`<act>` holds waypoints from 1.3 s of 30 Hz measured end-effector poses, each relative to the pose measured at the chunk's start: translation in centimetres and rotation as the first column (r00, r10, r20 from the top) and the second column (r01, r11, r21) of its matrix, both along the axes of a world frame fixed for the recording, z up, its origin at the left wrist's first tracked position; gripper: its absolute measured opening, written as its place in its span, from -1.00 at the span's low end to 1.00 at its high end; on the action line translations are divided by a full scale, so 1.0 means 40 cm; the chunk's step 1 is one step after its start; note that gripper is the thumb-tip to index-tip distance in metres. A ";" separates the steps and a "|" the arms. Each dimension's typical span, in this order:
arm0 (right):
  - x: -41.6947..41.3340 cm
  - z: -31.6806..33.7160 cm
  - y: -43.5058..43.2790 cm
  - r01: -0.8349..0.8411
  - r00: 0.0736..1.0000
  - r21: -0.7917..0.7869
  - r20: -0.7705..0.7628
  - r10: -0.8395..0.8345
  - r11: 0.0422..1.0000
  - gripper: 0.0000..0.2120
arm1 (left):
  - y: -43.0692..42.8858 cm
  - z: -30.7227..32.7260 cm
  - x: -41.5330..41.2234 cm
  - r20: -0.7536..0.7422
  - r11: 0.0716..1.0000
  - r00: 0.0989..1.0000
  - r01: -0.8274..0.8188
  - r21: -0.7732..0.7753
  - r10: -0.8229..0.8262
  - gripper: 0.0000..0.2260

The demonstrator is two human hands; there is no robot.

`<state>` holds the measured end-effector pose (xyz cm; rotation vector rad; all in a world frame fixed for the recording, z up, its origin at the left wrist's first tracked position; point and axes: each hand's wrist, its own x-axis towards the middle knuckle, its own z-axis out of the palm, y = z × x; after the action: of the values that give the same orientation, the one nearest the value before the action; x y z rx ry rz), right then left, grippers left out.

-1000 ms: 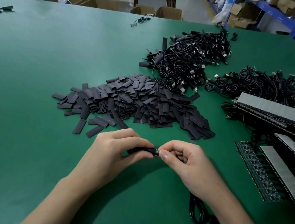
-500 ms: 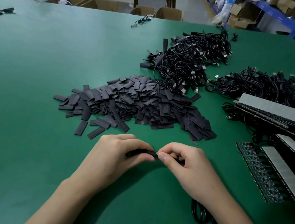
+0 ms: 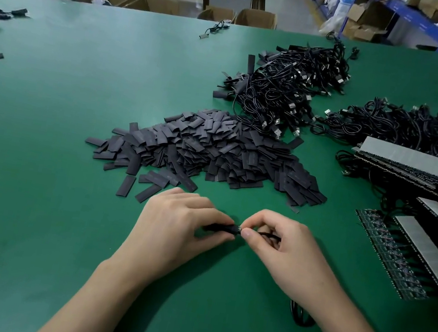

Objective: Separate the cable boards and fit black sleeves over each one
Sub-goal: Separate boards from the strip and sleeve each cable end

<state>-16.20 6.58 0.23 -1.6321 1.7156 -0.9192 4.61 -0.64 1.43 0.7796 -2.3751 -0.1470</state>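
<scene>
While both hands meet low over the near middle of the green desk [image 3: 41, 222], the left hand [image 3: 170, 233] has its fingers [image 3: 204, 207] curled, thumb and forefinger pinching one black sleeve [image 3: 220, 228] just above the surface. Right up against it, the right hand [image 3: 287, 254] pinches the cable [image 3: 268, 235] at the sleeve's mouth, thumb tip touching the sleeve's end. How far the board has gone inside, I can't tell; it's tiny and covered. A black cable loop [image 3: 301, 316] lies on the desk beside the right wrist. Just beyond the hands sits the pile of loose sleeves [image 3: 209, 149], mid-desk. Behind it, a cable tangle [image 3: 286, 90], and a second tangle [image 3: 403, 128] toward the right edge. Board strips [image 3: 429, 261] line that right edge, some stacked.
</scene>
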 end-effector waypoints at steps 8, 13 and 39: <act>-0.004 0.017 0.001 -0.052 0.977 0.010 0.208 0.049 0.999 -0.80 | 0.001 -0.005 -0.017 -0.142 0.992 0.990 -0.022 -0.121 0.005 -0.85; -0.013 0.013 0.006 -0.062 0.969 0.018 0.239 0.055 0.998 -0.82 | 0.002 -0.013 -0.024 -0.136 0.996 0.991 0.003 -0.095 -0.015 -0.84; -0.013 0.011 0.002 -0.032 0.909 0.048 0.416 0.009 0.998 -0.79 | 0.027 -0.009 -0.040 -0.413 0.965 0.891 -0.093 0.246 0.191 -0.77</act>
<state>-16.72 6.68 0.67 -1.2992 1.4114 -1.1085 3.02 0.42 1.08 0.9150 -1.8899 -0.4799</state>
